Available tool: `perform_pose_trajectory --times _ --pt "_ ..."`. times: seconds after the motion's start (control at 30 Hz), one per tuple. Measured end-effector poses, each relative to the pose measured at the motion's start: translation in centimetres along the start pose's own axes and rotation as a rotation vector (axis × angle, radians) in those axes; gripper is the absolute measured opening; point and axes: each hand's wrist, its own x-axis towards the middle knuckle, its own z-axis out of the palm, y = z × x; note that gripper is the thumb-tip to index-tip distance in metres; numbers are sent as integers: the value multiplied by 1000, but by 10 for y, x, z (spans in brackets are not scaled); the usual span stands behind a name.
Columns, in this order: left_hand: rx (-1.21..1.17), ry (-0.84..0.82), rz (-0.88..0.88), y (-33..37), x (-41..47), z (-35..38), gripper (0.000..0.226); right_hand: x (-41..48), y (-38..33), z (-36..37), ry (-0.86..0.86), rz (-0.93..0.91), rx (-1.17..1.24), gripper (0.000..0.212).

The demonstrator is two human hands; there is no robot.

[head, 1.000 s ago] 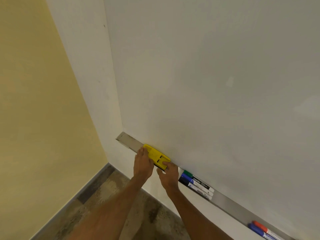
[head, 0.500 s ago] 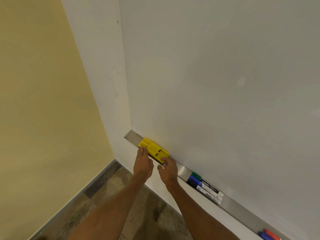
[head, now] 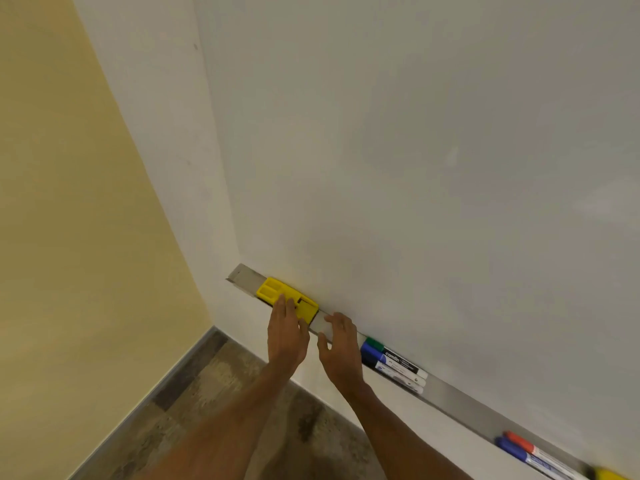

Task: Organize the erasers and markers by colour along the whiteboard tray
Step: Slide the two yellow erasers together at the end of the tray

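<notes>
A yellow eraser (head: pixel 277 292) lies near the left end of the metal whiteboard tray (head: pixel 457 403). My left hand (head: pixel 286 332) rests its straight fingertips on the eraser's near edge. My right hand (head: pixel 341 348) hovers over the bare tray just right of the eraser, fingers loosely spread, holding nothing. Right of that hand lie a green-capped marker (head: pixel 391 355) and a blue-capped marker (head: pixel 384 362) side by side. Further right on the tray are a red-capped marker (head: pixel 519 442) and another blue-capped marker (head: pixel 512 451). A second yellow object (head: pixel 609 474) shows at the bottom right edge.
The whiteboard (head: pixel 415 168) fills the upper right. A white wall strip (head: pixel 156 133) and a yellow wall (head: pixel 69 202) meet in the corner at left. Below the tray is a mottled brown floor (head: pixel 221 403) with a grey skirting.
The yellow eraser has slid left along the tray toward its end. My right hand has come off the eraser and now hovers apart from it; the left still touches it.
</notes>
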Motion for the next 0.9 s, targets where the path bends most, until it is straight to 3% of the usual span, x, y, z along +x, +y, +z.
perform_pose_trajectory --times 0.2,0.47,0.57,0.67,0.83,0.9 --pt "35 43 130 49 -33 30 53 -27 50 -38 104 -81 -313 37" --pt "258 -159 294 98 -97 80 70 -94 111 -97 163 -66 -517 45" --pt "291 -194 349 121 -133 89 88 -125 130 -122 171 -13 -559 50" --pt "250 -164 416 146 -169 103 86 -153 151 -149 185 40 -579 64" --pt "306 -238 439 187 -226 148 93 -202 197 -198 198 126 -575 66" --pt "317 -283 427 203 -245 170 84 -219 215 -218 207 167 -575 65"
